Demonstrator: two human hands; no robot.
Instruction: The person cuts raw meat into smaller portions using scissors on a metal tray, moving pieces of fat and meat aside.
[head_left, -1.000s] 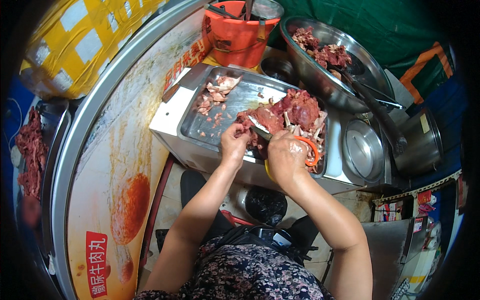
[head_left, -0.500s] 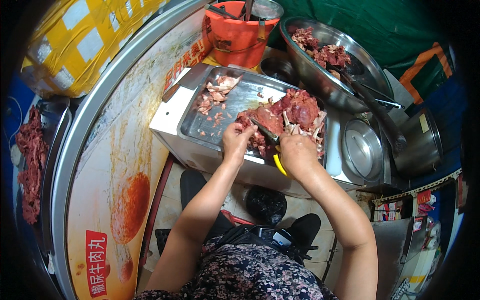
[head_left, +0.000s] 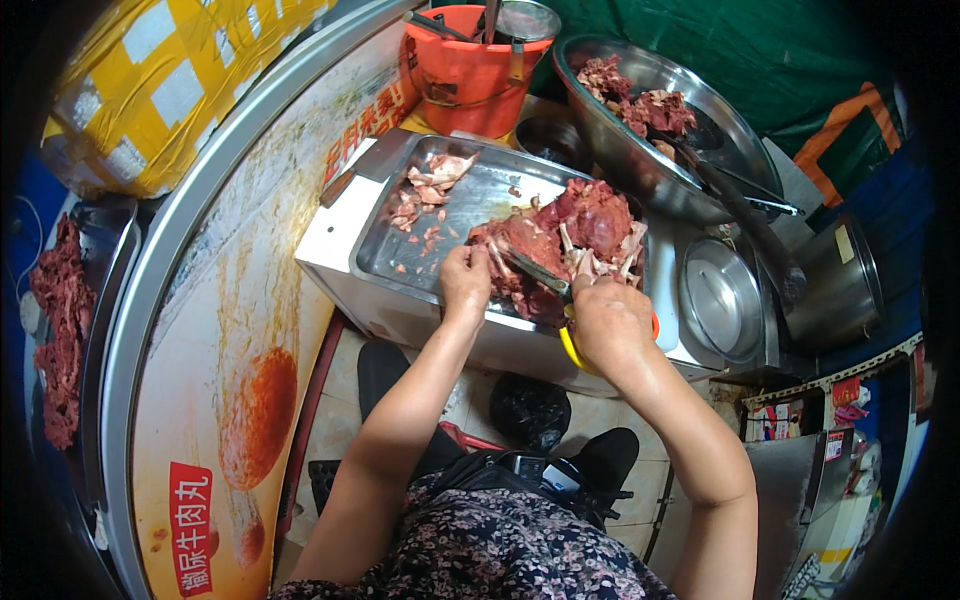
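Note:
In my right hand (head_left: 612,318) is a pair of scissors (head_left: 541,273) with yellow-orange handles; its dark blades reach left into the raw red meat (head_left: 533,240). The fingers of my left hand (head_left: 466,283) are closed on the left edge of that meat. The meat lies in a heap with pale fat and sinew at the right side of a shallow metal tray (head_left: 385,245). Pale trimmings (head_left: 436,180) are scattered over the tray's left part. The blade tips are partly hidden by meat.
Behind the tray stand an orange bucket (head_left: 470,90) with tools and a large steel basin (head_left: 735,115) holding more meat. A cleaver (head_left: 375,160) lies along the tray's left edge. To the right are a round metal bowl (head_left: 715,300) and a tall pot (head_left: 840,285).
My right hand has shifted slightly right and down with the scissors, and an orange part of the handle now shows. My left hand has moved a little to the left, still on the meat.

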